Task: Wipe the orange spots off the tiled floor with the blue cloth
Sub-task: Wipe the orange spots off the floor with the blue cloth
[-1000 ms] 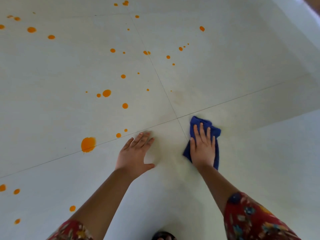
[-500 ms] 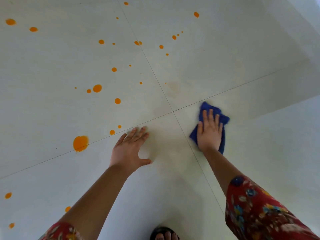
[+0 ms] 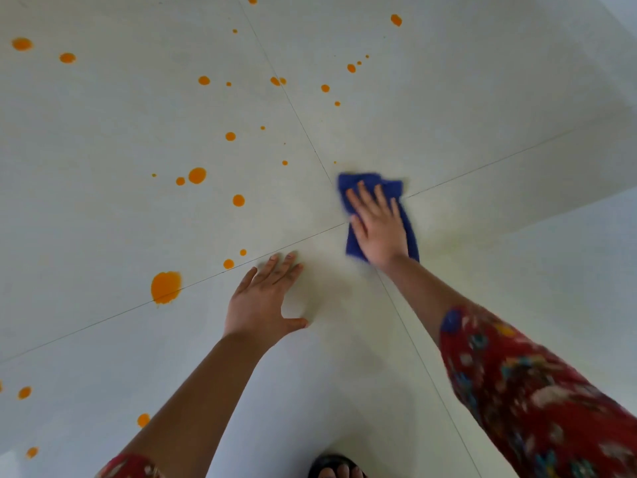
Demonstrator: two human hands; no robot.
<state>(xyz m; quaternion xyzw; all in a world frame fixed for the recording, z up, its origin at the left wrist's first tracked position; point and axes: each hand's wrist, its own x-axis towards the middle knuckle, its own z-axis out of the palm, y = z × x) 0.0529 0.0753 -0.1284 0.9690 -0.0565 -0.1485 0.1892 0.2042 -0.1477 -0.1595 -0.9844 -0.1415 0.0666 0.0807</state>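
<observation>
The person crouches over the pale tiled floor (image 3: pixel 482 98) with both arms stretched out in front. The right hand (image 3: pixel 379 229) lies flat on the folded blue cloth (image 3: pixel 372 177), fingers straight and slightly fanned, pressing it down onto the tile. The cloth sits just right of the point where the two grout lines (image 3: pixel 303 122) cross, its near-left edge touching that crossing; it looks a little blurred at the edges. The left hand (image 3: pixel 262 298) is planted palm-down on the bare floor, fingers spread and thumb stuck out to the side, fingertips reaching the grout line that runs off to the left. It holds nothing and lies apart from the cloth.

Orange spots (image 3: pixel 197 175) are scattered over the tiles to the left and ahead of the hands. The biggest blot (image 3: pixel 165 287) sits on the grout line left of the left hand, and two small ones (image 3: pixel 228 263) lie just beyond its fingertips. A red flowered sleeve (image 3: pixel 534 391) covers the right upper arm, and toes in a dark sandal (image 3: pixel 336 469) show at the bottom edge.
</observation>
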